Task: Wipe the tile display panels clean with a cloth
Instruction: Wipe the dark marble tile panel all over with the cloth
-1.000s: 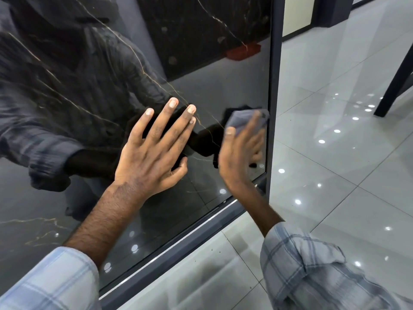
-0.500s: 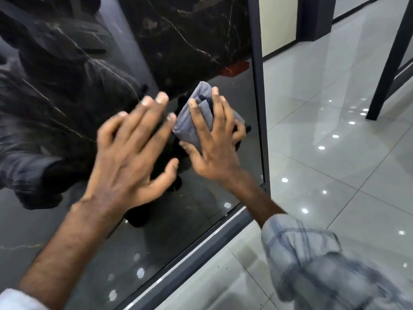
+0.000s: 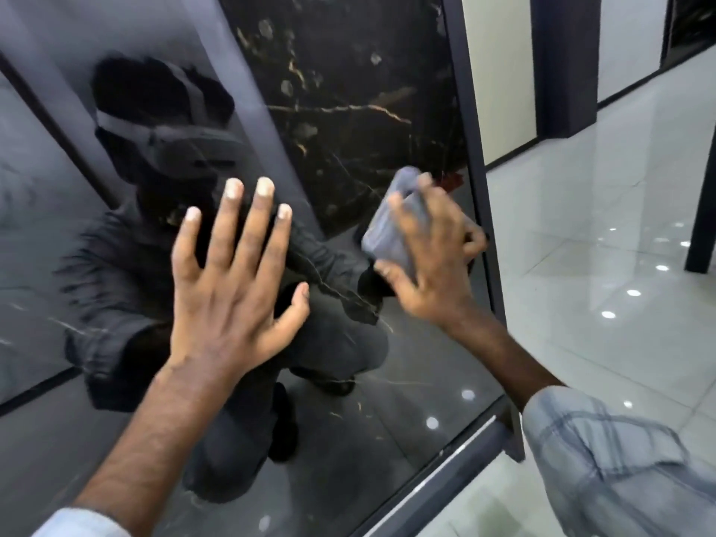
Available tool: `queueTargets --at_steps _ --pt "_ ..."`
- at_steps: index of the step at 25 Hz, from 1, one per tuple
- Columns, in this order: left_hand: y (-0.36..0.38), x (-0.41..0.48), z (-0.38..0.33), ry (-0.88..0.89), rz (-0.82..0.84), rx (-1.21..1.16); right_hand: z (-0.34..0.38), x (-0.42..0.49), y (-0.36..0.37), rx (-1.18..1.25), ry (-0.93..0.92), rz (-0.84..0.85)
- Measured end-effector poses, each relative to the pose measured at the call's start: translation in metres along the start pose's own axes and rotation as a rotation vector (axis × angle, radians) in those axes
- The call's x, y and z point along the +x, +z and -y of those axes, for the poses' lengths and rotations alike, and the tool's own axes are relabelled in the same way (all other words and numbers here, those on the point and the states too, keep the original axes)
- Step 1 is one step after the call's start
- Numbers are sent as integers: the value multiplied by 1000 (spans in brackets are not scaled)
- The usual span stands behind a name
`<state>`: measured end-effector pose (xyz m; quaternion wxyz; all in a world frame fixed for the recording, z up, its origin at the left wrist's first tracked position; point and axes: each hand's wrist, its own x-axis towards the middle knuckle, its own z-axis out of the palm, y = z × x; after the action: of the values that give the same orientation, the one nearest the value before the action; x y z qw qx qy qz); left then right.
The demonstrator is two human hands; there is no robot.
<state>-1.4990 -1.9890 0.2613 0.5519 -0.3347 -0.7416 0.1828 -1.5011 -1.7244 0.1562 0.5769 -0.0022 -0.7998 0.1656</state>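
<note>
Here, two hands on a glossy black tile panel, the right one pressing a cloth to it.

The left hand (image 3: 232, 281) lies flat on the tile panel (image 3: 348, 91), fingers spread wide and holding nothing. To its right and a little higher, the right hand (image 3: 434, 261) is blurred, its fingers splayed over a folded grey cloth (image 3: 391, 230) that it pins against the panel; the cloth pokes out above and to the left of the fingers. Just right of that hand runs the panel's dark frame (image 3: 470, 149), and beyond it the shiny pale floor (image 3: 581, 265). A dark post (image 3: 701, 215) stands on the floor, well apart to the right. Plaid sleeves (image 3: 620, 467) cover both forearms below the hands.
</note>
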Motion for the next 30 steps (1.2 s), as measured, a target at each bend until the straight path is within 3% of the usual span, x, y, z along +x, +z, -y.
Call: queueTargets --at_steps 2,3,4,5,8,9,10,13,14,16,18,19,21,23,25,28,30 --pt "2 0 1 -3 -6 16 4 29 -4 59 502 -119" --pt "2 -2 0 -3 -8 11 15 37 -4 8 622 -149" --pt "2 -2 0 3 -21 -3 27 40 -4 -71 589 -163" --pt "1 -2 0 11 -42 -24 35 40 -4 -130 421 -143" --pt "-4 3 0 -33 -106 -131 19 58 -23 -244 -358 16" --pt "-6 6 -1 -54 -120 -160 9 75 -32 -252 -456 41" --pt "-8 8 -1 -71 -130 -179 3 95 -37 -228 -394 24" --pt "-20 12 0 -136 -161 -332 31 135 -37 -97 380 -171" --pt "-27 17 5 -174 -182 -397 50 137 -34 -117 424 -196" --pt "-43 34 27 -241 -227 -414 73 129 -29 -175 98 -163" --pt "-58 59 62 -271 -274 -280 76 132 -40 -198 -328 -117" --pt "-63 73 81 -277 -292 -193 76 145 -48 -195 -435 -105" --pt "-70 104 120 -296 -346 -95 89 185 -55 -158 -372 -124" --pt "-75 132 148 -363 -357 -91 124 232 -61 -59 -52 -182" --pt "-73 150 158 -400 -330 -41 160 266 -68 -13 43 -216" --pt "-61 152 154 -365 -283 83 173 288 -73 -126 -409 -191" --pt "-58 149 156 -341 -288 111 153 303 -79 -161 -601 -183"
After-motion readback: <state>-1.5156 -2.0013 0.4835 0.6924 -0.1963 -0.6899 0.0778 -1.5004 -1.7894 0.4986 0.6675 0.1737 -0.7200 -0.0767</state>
